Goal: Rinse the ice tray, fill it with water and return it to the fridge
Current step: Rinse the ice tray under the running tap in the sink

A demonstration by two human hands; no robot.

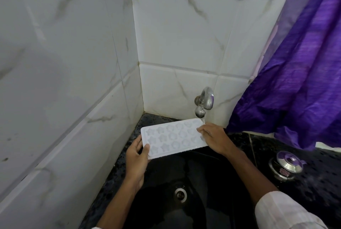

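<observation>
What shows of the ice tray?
The ice tray is white, plastic-looking, rectangular with rounded corners and three rows of star-like cavities facing up. It sits about level above the black sink, far right corner under the running tap. The left hand grips its left end, the right hand its right end.

Black speckled tabletop with a black sink set into it. Steel lidded pot sits on it, right of the sink.
</observation>
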